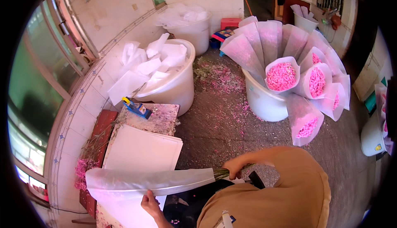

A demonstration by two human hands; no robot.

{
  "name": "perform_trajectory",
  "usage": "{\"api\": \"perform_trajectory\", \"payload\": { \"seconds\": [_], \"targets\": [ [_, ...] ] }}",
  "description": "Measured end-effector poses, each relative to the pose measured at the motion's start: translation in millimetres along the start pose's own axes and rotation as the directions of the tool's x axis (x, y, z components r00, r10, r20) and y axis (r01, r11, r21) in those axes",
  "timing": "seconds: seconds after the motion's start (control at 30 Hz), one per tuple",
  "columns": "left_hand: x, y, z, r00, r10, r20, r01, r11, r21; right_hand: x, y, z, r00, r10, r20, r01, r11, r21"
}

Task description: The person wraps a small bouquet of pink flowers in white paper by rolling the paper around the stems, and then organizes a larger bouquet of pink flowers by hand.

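A long bundle in white wrapping paper [153,180] lies across my lap, over the near edge of a small table. Green flower stems [221,173] stick out of its narrow right end. My right hand [235,167] is closed round those stems. With my left hand [150,202] I pinch the lower edge of the paper near the bundle's middle. The flower heads inside are hidden by the wrap. Under the wide left end, a stack of white sheets [142,147] rests on the table.
A tape dispenser [136,108] sits on the table's far end. Loose pink flowers [84,172] lie on a red bench at left. White tubs [188,83] of paper stand beyond. Wrapped pink bouquets [281,76] fill a tub [264,100] at right. Petals litter the floor [219,141].
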State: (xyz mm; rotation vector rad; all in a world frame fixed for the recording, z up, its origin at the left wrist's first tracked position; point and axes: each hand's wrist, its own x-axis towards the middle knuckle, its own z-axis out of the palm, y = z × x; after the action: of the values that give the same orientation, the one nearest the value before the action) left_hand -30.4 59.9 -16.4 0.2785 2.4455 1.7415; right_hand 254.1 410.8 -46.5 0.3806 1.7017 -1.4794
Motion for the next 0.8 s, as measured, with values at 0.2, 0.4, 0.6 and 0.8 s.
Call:
{"api": "perform_trajectory", "payload": {
  "seconds": [0.2,0.4,0.6,0.8],
  "targets": [
    [-5,30,34,0.903,0.410,0.130,-0.427,0.890,0.161,40,27,-13,0.829,-0.440,-0.347,0.281,0.862,-0.422],
    [-153,151,150,0.321,0.416,0.851,-0.765,0.644,-0.026,6,-44,-13,0.684,-0.618,-0.387,0.266,0.706,-0.657],
    [-63,141,37,0.339,0.533,0.775,-0.616,0.748,-0.246,2,-46,-98,0.535,-0.597,-0.598,-0.366,0.474,-0.801],
    [86,78,-90,0.678,0.734,-0.037,-0.407,0.418,0.812,4,-144,-151,0.287,-0.838,-0.464,-0.425,0.322,-0.846]
  ]
}}
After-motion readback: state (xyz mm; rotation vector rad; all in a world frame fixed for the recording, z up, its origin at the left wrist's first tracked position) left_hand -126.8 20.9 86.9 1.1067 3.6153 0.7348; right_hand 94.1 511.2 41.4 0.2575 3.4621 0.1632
